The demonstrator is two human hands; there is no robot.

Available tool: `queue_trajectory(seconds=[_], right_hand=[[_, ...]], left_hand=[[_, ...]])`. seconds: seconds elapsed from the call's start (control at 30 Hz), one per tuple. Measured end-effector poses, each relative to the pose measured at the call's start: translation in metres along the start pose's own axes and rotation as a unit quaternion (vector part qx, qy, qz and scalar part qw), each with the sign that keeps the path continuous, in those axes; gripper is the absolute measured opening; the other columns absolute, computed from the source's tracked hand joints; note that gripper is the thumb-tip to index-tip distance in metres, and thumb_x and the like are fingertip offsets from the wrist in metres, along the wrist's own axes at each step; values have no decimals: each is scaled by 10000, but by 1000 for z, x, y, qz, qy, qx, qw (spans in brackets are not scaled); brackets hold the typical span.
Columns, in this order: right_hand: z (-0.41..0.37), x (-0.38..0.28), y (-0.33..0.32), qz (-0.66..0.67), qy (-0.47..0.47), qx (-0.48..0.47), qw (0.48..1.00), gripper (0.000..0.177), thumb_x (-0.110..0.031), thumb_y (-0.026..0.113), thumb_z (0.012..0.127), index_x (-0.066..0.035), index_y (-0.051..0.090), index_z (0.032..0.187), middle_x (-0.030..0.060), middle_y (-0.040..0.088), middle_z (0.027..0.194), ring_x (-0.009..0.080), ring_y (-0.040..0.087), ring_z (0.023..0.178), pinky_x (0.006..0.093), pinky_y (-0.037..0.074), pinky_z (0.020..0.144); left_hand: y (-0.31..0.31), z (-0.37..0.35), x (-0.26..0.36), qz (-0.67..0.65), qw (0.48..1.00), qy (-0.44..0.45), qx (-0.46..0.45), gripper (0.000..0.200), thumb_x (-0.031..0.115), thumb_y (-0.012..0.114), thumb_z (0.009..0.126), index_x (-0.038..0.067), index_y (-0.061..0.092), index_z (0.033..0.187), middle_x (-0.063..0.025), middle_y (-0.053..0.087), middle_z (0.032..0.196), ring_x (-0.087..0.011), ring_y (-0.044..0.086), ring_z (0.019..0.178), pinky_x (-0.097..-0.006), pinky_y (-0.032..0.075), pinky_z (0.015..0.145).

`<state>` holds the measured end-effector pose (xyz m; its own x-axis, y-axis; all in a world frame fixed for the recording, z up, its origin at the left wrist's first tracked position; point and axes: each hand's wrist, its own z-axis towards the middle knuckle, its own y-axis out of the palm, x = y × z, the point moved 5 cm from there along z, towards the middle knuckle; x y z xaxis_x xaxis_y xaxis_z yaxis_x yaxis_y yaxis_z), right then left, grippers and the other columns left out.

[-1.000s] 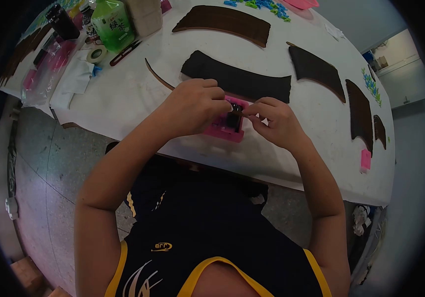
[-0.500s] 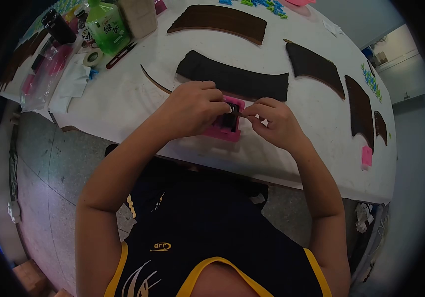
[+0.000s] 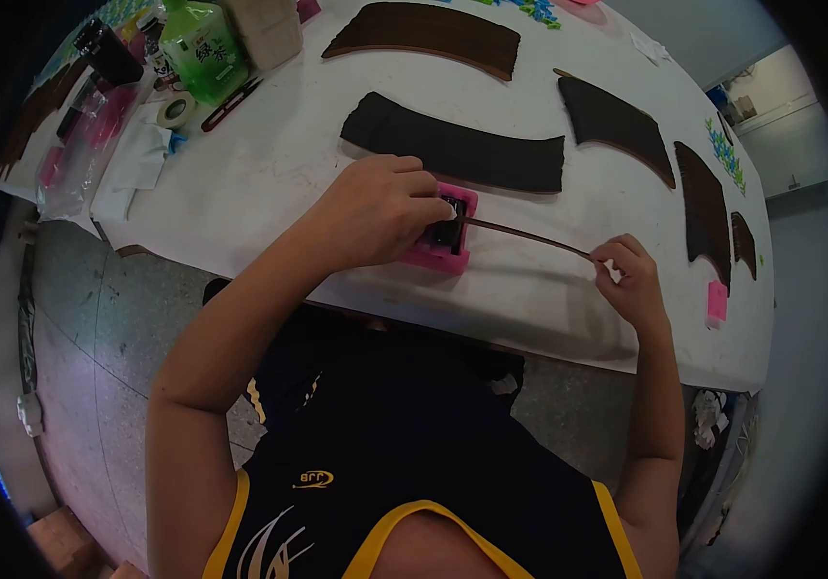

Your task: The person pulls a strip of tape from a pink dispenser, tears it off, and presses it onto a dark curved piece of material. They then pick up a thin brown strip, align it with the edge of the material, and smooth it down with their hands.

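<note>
My right hand [image 3: 629, 277] pinches the far end of a thin dark-brown strip [image 3: 529, 235], which stretches taut to the left. At the strip's other end my left hand [image 3: 382, 212] is closed, its fingertips around a small white bit, maybe cloth or foam [image 3: 451, 208]. Those fingertips sit right over a pink holder [image 3: 464, 253] with a small black container [image 3: 447, 234] in it. Part of the holder is hidden behind my left hand. Just beyond lies a curved black panel [image 3: 452, 147] with a brown edge.
More dark curved panels lie at the back [image 3: 423, 37] and right [image 3: 616, 125] of the white table [image 3: 269, 164]. A pink block [image 3: 717, 305] stands near the right edge. At the back left are a green bottle [image 3: 203, 53], a tape roll [image 3: 176, 111] and a red-and-black tool [image 3: 231, 104].
My right hand has moved right and toward me, drawing the brown strip out past the pink holder. The strip's tail left of my left hand is out of sight. My left hand stays put.
</note>
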<state>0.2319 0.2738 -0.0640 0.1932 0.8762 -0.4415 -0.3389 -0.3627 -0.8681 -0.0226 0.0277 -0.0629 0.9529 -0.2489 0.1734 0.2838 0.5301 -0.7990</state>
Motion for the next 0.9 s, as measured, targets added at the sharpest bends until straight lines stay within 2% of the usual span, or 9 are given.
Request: queue_trajectory(seconds=[0.13,0.2,0.4,0.53,0.63,0.7,0.77,0.83,0.9], right_hand=[[-21,17,-12,-8,42,21,999,203,92,681,770,-35,702,927,62,661,914,160,621,768,277,467,627],[-24,14,-13,-24,8,29,999,196,93,688,753,-20,698,913,90,656,901,228,665,825,318,525,611],[-23,15,-10,-24,28,37,999,205,95,689,748,-16,695,920,100,651,905,242,659,833,335,527,656],[-20,15,-22,-31,9,48,998,204,97,684,750,-16,689,920,102,651,915,247,652,829,335,522,679],[-14,12,-50,-72,-20,74,994,213,106,675,754,-17,684,928,105,653,929,255,644,826,329,514,682],[-5,0,-77,-139,-85,115,980,231,114,669,764,-17,683,954,105,653,943,237,631,816,329,504,680],[9,-11,-101,-149,-84,130,977,240,119,667,773,-12,685,973,105,654,958,228,632,834,328,510,703],[23,-24,-123,-159,-83,145,973,249,125,664,782,-8,686,992,105,655,973,220,633,852,326,515,726],[40,-42,-142,-178,-111,178,961,237,124,643,813,5,685,1014,104,657,1006,199,637,898,320,523,780]], left_hand=[[3,3,0,-1,1000,8,-5,204,75,762,721,99,757,923,-32,679,868,-244,650,853,-370,549,744],[3,5,1,1,1000,10,-14,201,76,761,723,100,761,923,-29,681,868,-242,649,853,-370,550,742],[0,7,1,17,999,0,-31,207,73,755,725,108,785,927,-18,689,857,-233,635,844,-358,548,746],[0,12,3,2,1000,-1,-26,210,65,743,715,109,792,914,-9,693,816,-229,621,830,-359,543,752],[8,18,6,-16,1000,-2,6,186,63,735,708,102,786,882,-11,689,782,-228,614,823,-368,537,744],[15,22,7,-36,999,-14,18,175,55,733,713,98,772,878,-12,683,770,-230,611,818,-376,534,739],[16,27,9,-56,998,-24,30,165,47,731,718,94,759,874,-14,676,759,-232,608,812,-384,531,733],[16,32,9,-100,993,-64,24,242,-5,758,754,66,720,982,-44,696,797,-241,601,811,-367,524,691],[20,35,11,-113,990,-79,18,256,-15,750,756,65,703,994,-49,701,806,-245,607,818,-367,527,691]])
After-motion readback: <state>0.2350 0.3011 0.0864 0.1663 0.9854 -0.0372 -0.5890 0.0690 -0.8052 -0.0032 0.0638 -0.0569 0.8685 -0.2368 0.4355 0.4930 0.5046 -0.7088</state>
